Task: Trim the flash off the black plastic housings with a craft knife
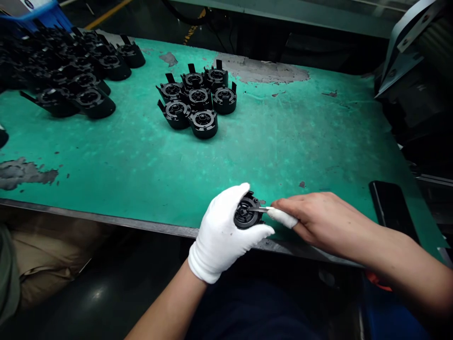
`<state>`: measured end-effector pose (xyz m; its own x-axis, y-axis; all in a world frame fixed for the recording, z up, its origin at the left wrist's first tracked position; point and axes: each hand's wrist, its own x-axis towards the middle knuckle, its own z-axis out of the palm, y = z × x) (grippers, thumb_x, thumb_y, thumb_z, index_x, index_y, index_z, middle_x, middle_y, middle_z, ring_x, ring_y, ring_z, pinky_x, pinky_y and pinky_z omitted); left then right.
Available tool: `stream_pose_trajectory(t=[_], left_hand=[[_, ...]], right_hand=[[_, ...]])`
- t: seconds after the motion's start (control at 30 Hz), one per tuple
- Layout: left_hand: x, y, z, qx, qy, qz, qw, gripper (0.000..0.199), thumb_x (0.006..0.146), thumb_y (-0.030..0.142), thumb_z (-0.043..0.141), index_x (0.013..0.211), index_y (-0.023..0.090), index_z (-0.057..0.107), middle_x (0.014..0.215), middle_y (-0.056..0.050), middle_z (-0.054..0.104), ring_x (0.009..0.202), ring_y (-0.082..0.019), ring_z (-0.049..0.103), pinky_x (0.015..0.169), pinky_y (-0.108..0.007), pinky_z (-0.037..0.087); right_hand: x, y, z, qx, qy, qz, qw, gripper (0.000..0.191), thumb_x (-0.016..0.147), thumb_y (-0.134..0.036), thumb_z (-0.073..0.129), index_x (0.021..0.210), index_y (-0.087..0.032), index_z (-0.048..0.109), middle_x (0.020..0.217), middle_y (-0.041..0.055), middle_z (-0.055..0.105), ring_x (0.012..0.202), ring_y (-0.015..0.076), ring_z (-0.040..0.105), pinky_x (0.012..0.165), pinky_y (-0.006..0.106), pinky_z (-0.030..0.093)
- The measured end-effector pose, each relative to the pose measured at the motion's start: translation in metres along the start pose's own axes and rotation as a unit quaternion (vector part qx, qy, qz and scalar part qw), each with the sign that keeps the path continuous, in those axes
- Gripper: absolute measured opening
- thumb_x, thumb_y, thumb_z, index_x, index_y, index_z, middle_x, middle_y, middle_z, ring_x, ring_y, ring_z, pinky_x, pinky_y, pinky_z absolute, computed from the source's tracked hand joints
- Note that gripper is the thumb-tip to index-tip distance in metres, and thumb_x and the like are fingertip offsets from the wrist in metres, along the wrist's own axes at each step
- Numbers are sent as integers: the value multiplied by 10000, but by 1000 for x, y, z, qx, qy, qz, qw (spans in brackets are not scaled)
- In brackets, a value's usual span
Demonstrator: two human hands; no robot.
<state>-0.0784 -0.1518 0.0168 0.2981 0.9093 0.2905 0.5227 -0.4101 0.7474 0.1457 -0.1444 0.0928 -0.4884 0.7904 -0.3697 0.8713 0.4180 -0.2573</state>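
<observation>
My left hand (226, 222), in a white glove, is wrapped round a round black plastic part (245, 218) near the table's front edge. Its ribbed face is turned up. From the right, my right hand (304, 215) pinches a thin metal blade (260, 209) whose tip lies over the middle of the part. White wrapping (282, 217) covers a finger of that hand; the rest of it is bare. The tool's handle is hidden in the fingers.
Several black housings (204, 122) stand grouped mid-table on the green mat (283, 141). Many more black housings (92, 101) crowd the left. A dark phone-like slab (392, 208) lies at the right, near my right forearm. A blue bin (53, 16) is at the upper left.
</observation>
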Motion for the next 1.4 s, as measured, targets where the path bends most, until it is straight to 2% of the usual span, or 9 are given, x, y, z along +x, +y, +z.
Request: stream_pose_trajectory(t=[0.17, 0.47, 0.73, 0.83, 0.9, 1.0, 1.07, 1.2, 1.4], left_hand=[[0, 1, 0, 1, 5, -2, 1000, 800, 725, 545, 806, 1374, 194, 497, 1338, -122, 625, 1250, -287, 607, 1089, -457, 505], [-2, 1, 2, 5, 8, -11, 1000, 818, 730, 544, 805, 1391, 189, 480, 1357, -137, 611, 1271, -286, 594, 1112, -463, 487], [-1, 1, 0, 0, 3, -17, 1000, 807, 740, 531, 804, 1403, 215, 469, 1367, -136, 611, 1273, -305, 595, 1098, -492, 494], [-4, 6, 2, 0, 9, -41, 999, 813, 734, 541, 804, 1400, 217, 471, 1376, -141, 604, 1287, -313, 583, 1107, -509, 482], [-12, 15, 7, -1, 32, -74, 997, 783, 781, 509, 773, 1428, 220, 440, 1418, -146, 570, 1324, -313, 552, 1126, -517, 462], [-35, 37, 19, 17, 61, -130, 990, 793, 891, 389, 663, 1546, 227, 247, 1570, -172, 391, 1444, -330, 408, 1161, -568, 406], [-52, 51, 25, 32, 39, -146, 988, 883, 899, 352, 638, 1588, 224, 102, 1639, -180, 246, 1501, -347, 295, 1175, -592, 377], [-66, 63, 24, 35, 8, -144, 989, 922, 890, 353, 639, 1594, 202, 63, 1658, -180, 182, 1510, -345, 271, 1166, -572, 399], [-29, 35, 9, -23, -17, -97, 995, 927, 830, 437, 725, 1563, 201, 209, 1607, -165, 332, 1476, -325, 353, 1198, -522, 363]], right_hand=[[-7, -3, 4, 78, -23, 3, 997, 248, 939, -170, 469, 1035, -268, 675, 829, 22, 745, 754, 210, 691, 622, 269, 386], [-6, -9, 8, 104, -49, 19, 993, 199, 919, -145, 477, 967, -240, 645, 809, 26, 726, 723, 213, 679, 612, 272, 361], [-7, -2, 6, 170, -19, -11, 985, 235, 913, -159, 509, 1013, -233, 708, 884, 48, 762, 814, 213, 708, 704, 256, 454], [-10, -9, 23, 287, 64, 8, 956, 275, 967, -217, 462, 1103, -254, 697, 1052, 39, 759, 942, 210, 705, 800, 267, 508], [-9, -21, 41, 371, 139, 47, 917, 336, 986, -234, 421, 1242, -261, 638, 1176, 42, 727, 1026, 211, 687, 855, 289, 529], [0, -34, 64, 442, 206, 102, 867, 419, 977, -216, 400, 1363, -244, 560, 1212, 62, 707, 1028, 221, 684, 869, 331, 551], [7, -32, 67, 446, 228, 132, 855, 450, 945, -185, 418, 1366, -234, 569, 1181, 57, 719, 1027, 226, 688, 878, 353, 554], [-1, -7, 49, 374, 226, 111, 893, 490, 892, -137, 464, 1344, -255, 615, 1266, 33, 703, 1132, 227, 662, 961, 369, 525], [-34, 8, 34, 167, 116, 49, 978, 393, 962, -204, 454, 1302, -268, 641, 1268, 34, 712, 1106, 233, 686, 916, 373, 543]])
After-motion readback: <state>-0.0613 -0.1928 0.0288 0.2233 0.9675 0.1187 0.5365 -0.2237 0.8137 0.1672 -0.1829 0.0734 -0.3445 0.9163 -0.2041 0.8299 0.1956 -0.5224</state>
